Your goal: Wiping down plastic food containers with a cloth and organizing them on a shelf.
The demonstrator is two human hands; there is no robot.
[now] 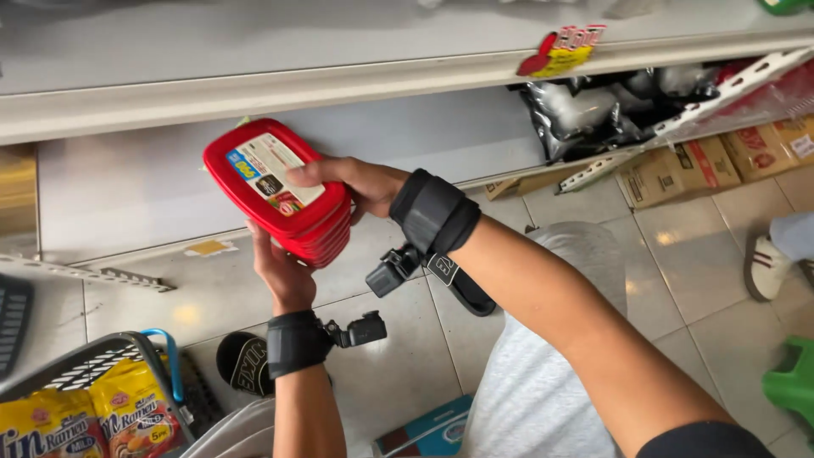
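Red tubs (pixel 284 199), a stack of flat rectangular plastic containers with rounded corners, sit between both hands in front of a pale, low shelf (pixel 254 85). The stack is tilted, its lidded face turned up and toward the camera, and its long axis runs from upper left to lower right. A rectangular label (pixel 273 172) covers most of the top lid: mostly white, with a blue and yellow patch at its upper left corner and small dark and red marks lower down.

The left hand (pixel 284 276) props the stack from below, fingers curled up against its underside. The right hand (pixel 360 182) clamps the right end, thumb lying across the label's edge and the other fingers hidden behind the tubs. Each wrist carries a black strap with a small black camera.

On the shelf's front edge, up to the right, hangs a red and yellow tag (pixel 561 51). Under that edge lie black and clear bags (pixel 593 110) beside a white perforated bracket (pixel 695 110), and flattened brown cartons (pixel 712 165) rest on the tiled floor (pixel 678 254). At lower left a wire basket (pixel 102 356) with a blue handle holds yellow noodle packs (pixel 85 420). A green stool (pixel 793 382) stands at the lower right corner.
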